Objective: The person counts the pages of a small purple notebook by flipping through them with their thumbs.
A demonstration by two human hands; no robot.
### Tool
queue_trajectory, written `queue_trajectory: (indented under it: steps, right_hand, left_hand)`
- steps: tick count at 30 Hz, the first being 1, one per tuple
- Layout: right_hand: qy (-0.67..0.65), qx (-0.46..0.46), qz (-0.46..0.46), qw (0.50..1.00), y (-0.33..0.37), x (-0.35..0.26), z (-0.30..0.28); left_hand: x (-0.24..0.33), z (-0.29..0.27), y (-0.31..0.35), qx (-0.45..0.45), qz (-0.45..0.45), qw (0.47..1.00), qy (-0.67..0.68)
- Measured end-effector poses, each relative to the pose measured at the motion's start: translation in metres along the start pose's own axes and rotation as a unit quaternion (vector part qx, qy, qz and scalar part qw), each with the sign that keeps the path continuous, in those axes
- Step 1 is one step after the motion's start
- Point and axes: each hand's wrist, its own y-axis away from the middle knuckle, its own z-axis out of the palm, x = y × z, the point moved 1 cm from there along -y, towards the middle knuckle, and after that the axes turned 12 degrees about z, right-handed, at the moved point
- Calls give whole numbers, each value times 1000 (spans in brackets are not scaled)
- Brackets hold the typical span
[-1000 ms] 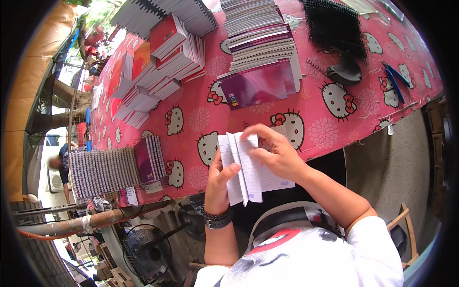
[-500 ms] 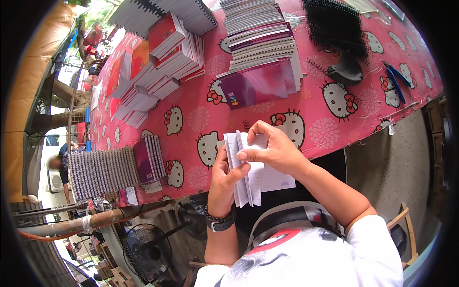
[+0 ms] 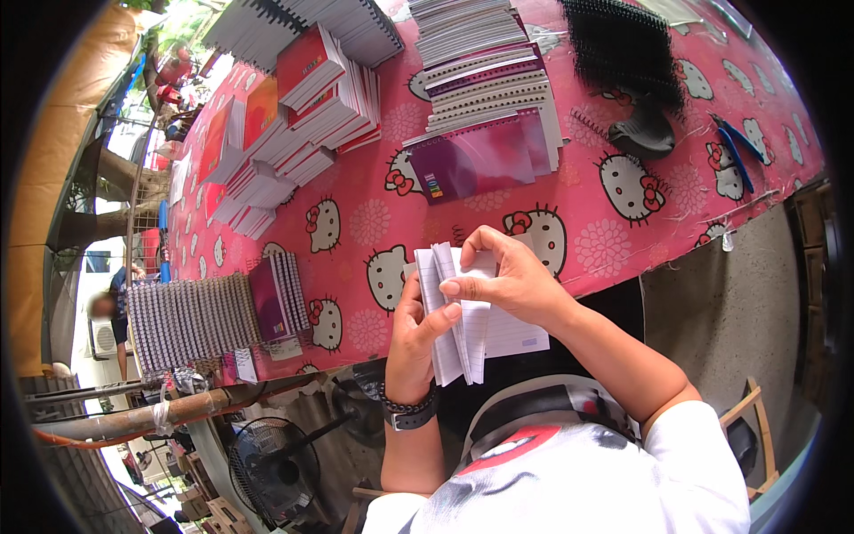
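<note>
Over the table's near edge I hold a notebook (image 3: 476, 343) with lined white pages fanned apart. My left hand (image 3: 414, 343) is closed round its left side, thumb lying on the leaves. From the right comes my right hand (image 3: 511, 280), its thumb and index finger bent together on the upper part of the pages. A short piece of dark coil shows just beyond the notebook's top edge. Beyond my hands lies a stack of purple-covered notebooks (image 3: 471, 165) with punched holes along their edges.
Red and orange notebooks (image 3: 311, 67) are piled at the far left of the pink table (image 3: 365, 222). Spiral-bound notebooks (image 3: 191, 320) stand in a row at the near left. Black coils (image 3: 618, 44) and blue-handled pliers (image 3: 738, 153) lie right. A fan (image 3: 271, 467) stands below.
A few leaves in the notebook have shifted and spread slightly between my hands. Both hands stay in nearly the same place.
</note>
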Motion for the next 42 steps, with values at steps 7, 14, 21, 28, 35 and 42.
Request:
queue_trajectory:
  steps: [7, 14, 21, 28, 35, 42]
  right_hand:
    - [-7, -1, 3, 1000, 0, 1, 0]
    - [-3, -7, 27, 1000, 3, -5, -1]
    - [77, 54, -37, 995, 6, -2, 8]
    - [114, 74, -62, 989, 5, -6, 12]
    - [127, 78, -68, 987, 4, -7, 12]
    - [130, 79, -71, 986, 4, -6, 12]
  left_hand:
    - [1, 1, 0, 4, -4, 1000, 2]
    - [-1, -5, 0, -8, -12, 1000, 21]
    - [2, -5, 2, 30, -30, 998, 46]
    - [1, -6, 4, 35, -26, 998, 44]
    - [-2, -11, 4, 26, -30, 999, 34]
    - [-1, -9, 3, 31, -31, 997, 64]
